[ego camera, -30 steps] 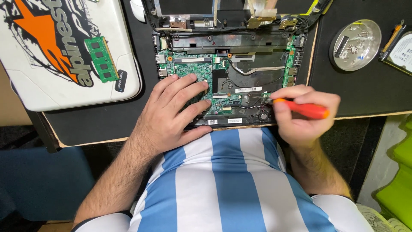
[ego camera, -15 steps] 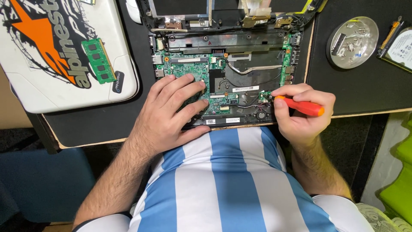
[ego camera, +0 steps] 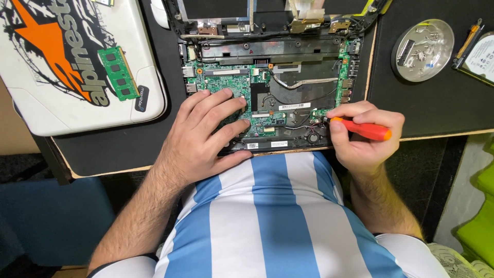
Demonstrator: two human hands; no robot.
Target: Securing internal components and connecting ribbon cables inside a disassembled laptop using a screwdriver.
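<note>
We've got the opened laptop (ego camera: 272, 77) sitting right at the near edge of the black worktop (ego camera: 427, 103), almost against our striped shirt. Our left hand (ego camera: 206, 131) lies spread flat on the green circuit board (ego camera: 231, 95), just steadying it, pinching nothing. Our right hand (ego camera: 363, 136) is closed around the orange-handled screwdriver (ego camera: 363, 128), tip down at the board's right near corner. That board looks stiff but fragile to us, so we'd only hold it by the bare edges, and lightly. Further left, 1 loose green memory stick (ego camera: 119, 73) rests on the white laptop lid (ego camera: 77, 67). Far right, a round metal dish (ego camera: 423, 50) holds what look like small screws and bits, too tiny to sort out, with a hard drive (ego camera: 481, 56) just beside it.
</note>
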